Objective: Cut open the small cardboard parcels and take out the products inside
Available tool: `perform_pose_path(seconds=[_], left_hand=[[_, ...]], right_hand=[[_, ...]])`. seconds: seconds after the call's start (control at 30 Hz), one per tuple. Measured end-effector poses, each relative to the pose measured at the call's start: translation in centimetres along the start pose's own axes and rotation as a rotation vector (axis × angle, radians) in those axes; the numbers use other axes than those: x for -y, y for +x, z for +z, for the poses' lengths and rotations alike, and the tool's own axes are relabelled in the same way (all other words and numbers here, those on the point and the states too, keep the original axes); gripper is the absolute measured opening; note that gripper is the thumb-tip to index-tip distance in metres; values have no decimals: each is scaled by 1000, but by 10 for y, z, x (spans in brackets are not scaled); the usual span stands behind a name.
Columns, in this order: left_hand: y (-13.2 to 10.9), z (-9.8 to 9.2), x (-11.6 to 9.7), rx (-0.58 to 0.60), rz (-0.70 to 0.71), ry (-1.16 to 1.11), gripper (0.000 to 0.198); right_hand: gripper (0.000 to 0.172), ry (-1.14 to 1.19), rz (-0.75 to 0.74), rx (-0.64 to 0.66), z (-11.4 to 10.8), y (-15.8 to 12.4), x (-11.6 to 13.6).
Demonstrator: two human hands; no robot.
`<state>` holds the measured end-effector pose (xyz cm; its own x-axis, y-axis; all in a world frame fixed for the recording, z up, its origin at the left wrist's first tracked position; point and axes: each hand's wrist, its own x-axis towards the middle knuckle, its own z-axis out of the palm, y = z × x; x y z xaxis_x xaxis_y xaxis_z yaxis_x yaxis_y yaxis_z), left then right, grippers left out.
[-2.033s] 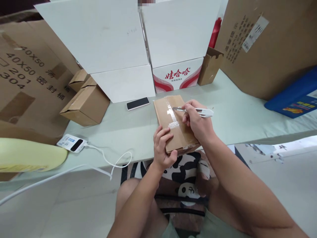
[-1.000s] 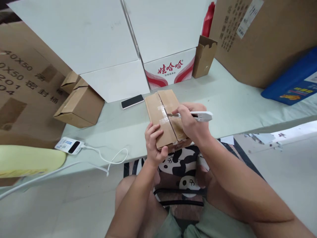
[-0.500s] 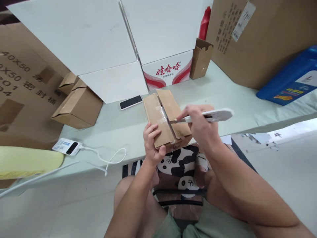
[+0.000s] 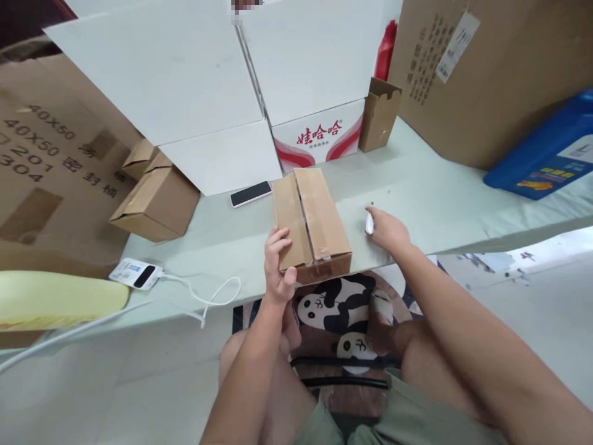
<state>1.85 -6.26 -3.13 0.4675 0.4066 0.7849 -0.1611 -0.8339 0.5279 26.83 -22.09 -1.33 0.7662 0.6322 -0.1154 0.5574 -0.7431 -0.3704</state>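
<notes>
left hand (image 4: 278, 262) grips box (image 4: 311, 217) at its near corner; box runs lengthwise away, just left of right hand (image 4: 388, 230) clutching knife (image 4: 369, 222).

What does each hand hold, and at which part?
The left hand grips the cardboard box at its near left corner. The right hand holds the white knife by its handle; only the front end shows.
</notes>
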Motion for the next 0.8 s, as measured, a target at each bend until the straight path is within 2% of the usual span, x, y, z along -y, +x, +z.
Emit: perform_pose_path(seconds=[0.23,0.47,0.67,0.73,0.8], left_hand=[[2,-3,18,-185,-175,-93,47],[5,-10,16,-235,-227,-53,49],[7,-11,19,-396,-446,-70,57],[9,-10,21,-439,-470,-111,57],[12,-9,22,-413,-452,-126,58]], right_hand=[[73,-64,41,62,6,1,-15],[68,-15,48,38,8,2,-8],[61,142,-25,-19,10,0,-1],[60,225,-62,-45,11,1,2],[57,315,-101,-79,10,3,6]])
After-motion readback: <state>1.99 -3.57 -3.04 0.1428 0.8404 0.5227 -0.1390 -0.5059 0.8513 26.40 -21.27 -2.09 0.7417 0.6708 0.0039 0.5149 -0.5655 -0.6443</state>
